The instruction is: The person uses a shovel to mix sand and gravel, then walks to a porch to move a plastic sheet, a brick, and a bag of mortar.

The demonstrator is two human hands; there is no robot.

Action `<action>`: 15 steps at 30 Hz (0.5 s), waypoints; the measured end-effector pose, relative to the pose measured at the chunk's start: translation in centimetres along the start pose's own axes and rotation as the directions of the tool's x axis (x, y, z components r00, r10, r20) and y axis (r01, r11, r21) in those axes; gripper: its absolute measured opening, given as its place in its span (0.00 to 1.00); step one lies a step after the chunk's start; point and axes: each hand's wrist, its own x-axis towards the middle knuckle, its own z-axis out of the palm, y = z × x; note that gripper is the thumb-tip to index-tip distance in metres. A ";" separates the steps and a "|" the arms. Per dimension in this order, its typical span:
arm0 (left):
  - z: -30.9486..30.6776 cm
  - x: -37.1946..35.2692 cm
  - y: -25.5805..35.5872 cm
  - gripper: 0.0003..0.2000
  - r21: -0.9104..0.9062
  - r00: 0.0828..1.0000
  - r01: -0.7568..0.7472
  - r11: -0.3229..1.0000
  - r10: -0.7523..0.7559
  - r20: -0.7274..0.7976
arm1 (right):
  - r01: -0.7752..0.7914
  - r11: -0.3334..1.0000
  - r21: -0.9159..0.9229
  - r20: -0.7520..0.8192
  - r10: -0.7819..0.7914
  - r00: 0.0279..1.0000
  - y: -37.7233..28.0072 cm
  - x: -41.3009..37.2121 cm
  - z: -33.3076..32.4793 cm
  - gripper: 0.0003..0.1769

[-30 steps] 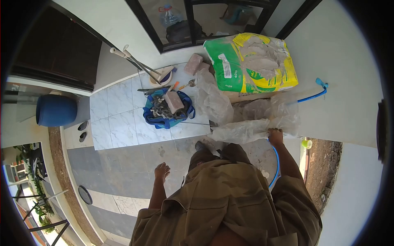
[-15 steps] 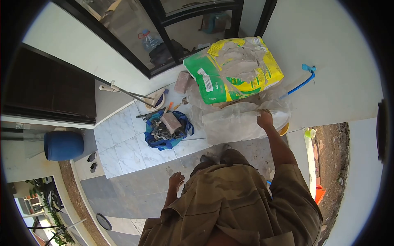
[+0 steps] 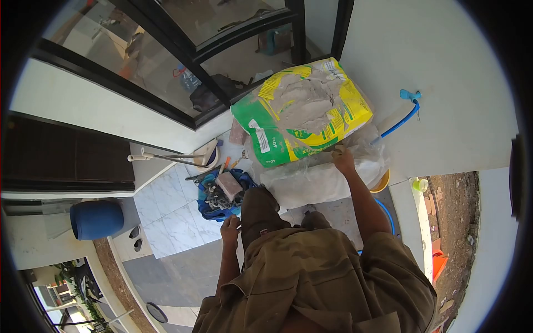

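Observation:
My right hand [image 3: 343,159] is at the upper edge of a whitish plastic sheet [image 3: 311,180], its fingers closed on that edge just below the bag. The green and yellow bag [image 3: 261,125], marked 40 kg, lies on the plastic-covered pile. Grey powder [image 3: 308,100] is spread over its top. My left hand [image 3: 230,227] hangs beside my bent knee, fingers loosely curled with nothing visible in them. Just beyond it is a blue tool bag [image 3: 208,211], with a reddish block [image 3: 229,186] on top of its contents.
A dustpan [image 3: 208,154] and long handles lie by the wall on the marble-look tiles [image 3: 172,222]. Another block [image 3: 239,134] sits behind the bag. A blue hose [image 3: 402,119] runs from a wall tap; a yellow bucket [image 3: 382,182] stands right. A blue barrel [image 3: 97,219] is far left.
My left leg has stepped forward beside the tool bag. My right hand has moved up and left along the plastic, nearer the bag's lower edge. My left hand has come forward.

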 end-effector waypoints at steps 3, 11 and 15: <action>5.1 3.6 5.1 0.17 -0.016 0.988 -0.097 0.995 0.098 0.119 | -0.122 0.984 0.131 -0.143 0.141 0.980 -0.2 0.8 -0.5 0.24; 18.0 15.8 9.9 0.37 0.137 0.865 0.162 0.977 -0.207 0.457 | -0.286 0.952 0.107 -0.316 0.305 0.898 0.8 6.6 -8.3 0.32; 19.6 17.7 9.5 0.33 0.031 0.754 0.376 0.926 -0.326 0.570 | -0.488 0.871 0.065 -0.298 0.483 0.823 -0.3 10.8 -10.8 0.47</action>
